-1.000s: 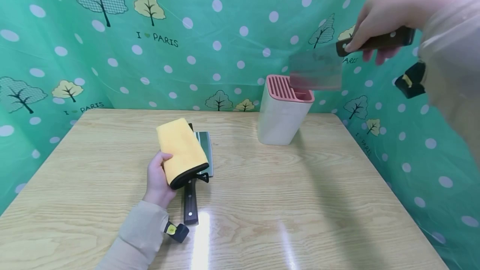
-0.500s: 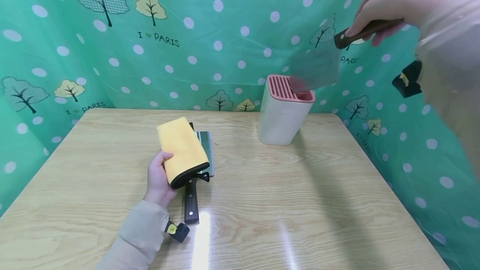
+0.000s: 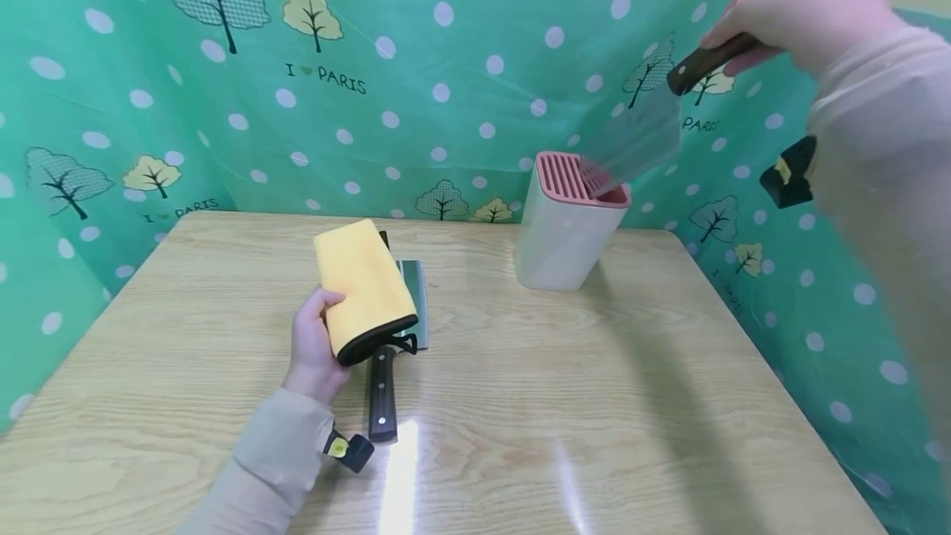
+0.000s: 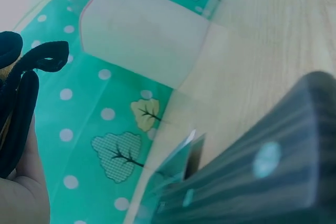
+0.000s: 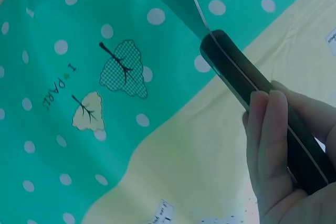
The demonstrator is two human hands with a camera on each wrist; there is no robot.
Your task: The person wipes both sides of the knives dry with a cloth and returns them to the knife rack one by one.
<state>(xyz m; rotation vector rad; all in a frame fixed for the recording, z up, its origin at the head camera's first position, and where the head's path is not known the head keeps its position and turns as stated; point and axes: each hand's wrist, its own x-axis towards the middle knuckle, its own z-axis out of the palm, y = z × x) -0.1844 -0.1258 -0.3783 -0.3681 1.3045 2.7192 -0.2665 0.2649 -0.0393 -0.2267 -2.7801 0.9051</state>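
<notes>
High at the right, my right hand point(image 3: 825, 7) grips a cleaver by its dark riveted handle point(image 5: 231, 66). The wide blade point(image 3: 642, 134) slants down to the left, its lower corner at the pink slotted top of a white knife block point(image 3: 557, 250). Whether that corner is inside the opening, I cannot tell. My left hand point(image 3: 315, 345) holds a folded yellow cloth point(image 3: 364, 287) with black edging, thumb on top. Partly hidden beneath the cloth lies another broad-bladed knife point(image 3: 382, 403), its dark handle towards me.
The wooden table point(image 3: 490, 403) runs up to a green dotted curtain point(image 3: 416, 114) behind and at both sides. A dark tip point(image 3: 384, 238) pokes out beyond the cloth; what it belongs to is hidden.
My right hand has tilted the cleaver more steeply, handle up, and its lower corner has come down to the block's top. The left hand still holds the cloth in about the same place.
</notes>
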